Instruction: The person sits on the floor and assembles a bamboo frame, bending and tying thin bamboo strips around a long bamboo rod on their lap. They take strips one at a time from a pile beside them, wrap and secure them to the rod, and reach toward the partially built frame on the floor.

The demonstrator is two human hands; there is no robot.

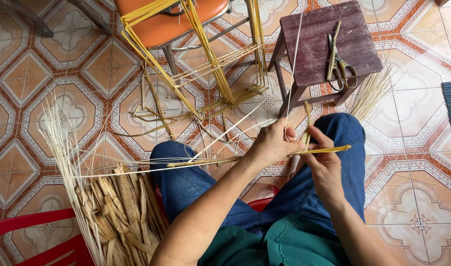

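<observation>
I sit with blue jeans on, both hands raised over my knees. My left hand [272, 143] pinches a long thin bamboo strip [205, 161] that runs leftward across my lap, along with pale thin fibres. My right hand [321, 160] grips the yellow end of the same strip [328, 149] and a short upright stick [307, 118] between its fingers. The two hands touch each other at the fingertips.
A small dark wooden stool [328, 42] ahead carries scissors [341, 66] and a stick. An orange chair [171, 19] holds a yellow bamboo frame [210, 64]. A bundle of dried leaves [122, 212] lies left on a red plastic seat [33, 221]. Pale fibres [370, 93] lean by the stool.
</observation>
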